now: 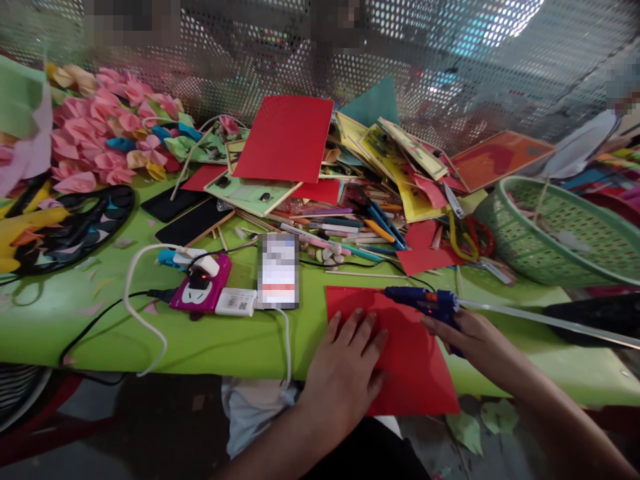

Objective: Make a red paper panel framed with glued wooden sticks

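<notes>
My left hand (349, 360) lies flat with fingers spread on a red sheet of paper (417, 373), pressing it to the green tabletop. The sheet's near edge hangs past the table edge. In my right hand (467, 337) is a blue hot glue gun (423, 301), its fingers wrapped round the handle. The nozzle points left, over the far edge of the red sheet. A long clear glue stick (545, 319) runs out of the gun's back to the right. Whether the nozzle touches the paper I cannot tell.
A magenta power strip (200, 287) with plugs and cables sits at left, beside a lit phone (278, 270). Pens (345, 230), boards and another red sheet (287, 137) are heaped behind. Scissors (463, 230) lean near a green basket (560, 233). Pink paper flowers (100, 133) stand back left.
</notes>
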The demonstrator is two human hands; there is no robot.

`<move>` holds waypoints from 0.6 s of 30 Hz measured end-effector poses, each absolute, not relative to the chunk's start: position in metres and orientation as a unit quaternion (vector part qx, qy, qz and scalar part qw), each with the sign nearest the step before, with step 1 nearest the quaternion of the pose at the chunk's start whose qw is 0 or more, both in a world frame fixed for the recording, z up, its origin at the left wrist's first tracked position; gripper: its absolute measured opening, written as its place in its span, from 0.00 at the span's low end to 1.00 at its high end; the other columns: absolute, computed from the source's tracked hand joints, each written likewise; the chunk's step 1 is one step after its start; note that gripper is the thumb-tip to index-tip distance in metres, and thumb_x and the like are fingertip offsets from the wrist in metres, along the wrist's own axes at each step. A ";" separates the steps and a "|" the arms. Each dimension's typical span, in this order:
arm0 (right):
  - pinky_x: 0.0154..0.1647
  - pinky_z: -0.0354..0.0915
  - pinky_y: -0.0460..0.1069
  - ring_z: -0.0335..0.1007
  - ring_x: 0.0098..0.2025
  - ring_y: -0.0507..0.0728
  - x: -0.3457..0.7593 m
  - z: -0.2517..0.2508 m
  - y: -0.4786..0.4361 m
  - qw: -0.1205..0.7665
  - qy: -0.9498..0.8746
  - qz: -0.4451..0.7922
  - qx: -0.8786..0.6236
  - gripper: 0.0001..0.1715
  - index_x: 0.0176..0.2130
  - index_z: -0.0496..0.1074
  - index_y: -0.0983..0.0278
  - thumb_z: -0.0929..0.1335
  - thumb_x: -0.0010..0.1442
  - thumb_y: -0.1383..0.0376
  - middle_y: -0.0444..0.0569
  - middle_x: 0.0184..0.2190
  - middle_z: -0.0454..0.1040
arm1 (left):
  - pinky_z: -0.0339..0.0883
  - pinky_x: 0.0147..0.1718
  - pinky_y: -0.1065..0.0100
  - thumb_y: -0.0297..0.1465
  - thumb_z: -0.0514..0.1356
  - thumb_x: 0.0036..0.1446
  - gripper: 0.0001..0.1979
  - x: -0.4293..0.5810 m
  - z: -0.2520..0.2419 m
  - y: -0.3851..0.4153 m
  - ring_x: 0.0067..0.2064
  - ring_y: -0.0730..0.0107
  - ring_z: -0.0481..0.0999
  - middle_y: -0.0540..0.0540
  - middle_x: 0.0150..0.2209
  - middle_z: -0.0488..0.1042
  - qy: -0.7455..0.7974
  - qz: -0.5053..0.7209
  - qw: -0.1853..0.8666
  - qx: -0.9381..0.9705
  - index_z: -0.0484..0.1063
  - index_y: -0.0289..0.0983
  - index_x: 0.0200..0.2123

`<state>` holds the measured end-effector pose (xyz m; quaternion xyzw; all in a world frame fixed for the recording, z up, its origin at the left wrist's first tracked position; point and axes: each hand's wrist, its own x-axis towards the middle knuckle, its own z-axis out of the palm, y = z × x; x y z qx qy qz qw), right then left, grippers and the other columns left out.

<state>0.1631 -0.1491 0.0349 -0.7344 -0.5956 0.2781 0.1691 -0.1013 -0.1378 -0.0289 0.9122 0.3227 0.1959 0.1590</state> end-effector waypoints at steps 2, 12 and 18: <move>0.21 0.54 0.49 0.58 0.20 0.53 0.167 0.035 -0.151 0.145 -0.585 0.279 -0.747 0.31 0.23 0.66 0.59 0.67 0.60 0.38 0.42 0.16 0.64 | 0.57 0.69 0.47 0.43 0.57 0.70 0.28 -0.101 -0.029 -0.138 0.71 0.54 0.61 0.46 0.72 0.63 0.325 0.193 0.155 0.913 0.64 0.40 0.68; 0.21 0.53 0.48 0.58 0.21 0.53 0.161 0.035 -0.147 0.140 -0.586 0.308 -0.736 0.31 0.26 0.67 0.59 0.65 0.62 0.37 0.41 0.18 0.65 | 0.57 0.69 0.45 0.44 0.56 0.70 0.28 -0.101 -0.030 -0.137 0.73 0.54 0.58 0.46 0.73 0.61 0.323 0.188 0.167 0.912 0.63 0.41 0.69; 0.22 0.56 0.49 0.60 0.21 0.54 0.172 0.034 -0.154 0.133 -0.577 0.275 -0.757 0.33 0.24 0.66 0.59 0.66 0.61 0.36 0.42 0.17 0.65 | 0.56 0.69 0.45 0.43 0.56 0.70 0.28 -0.102 -0.026 -0.138 0.72 0.53 0.59 0.46 0.72 0.62 0.325 0.180 0.181 0.911 0.62 0.41 0.69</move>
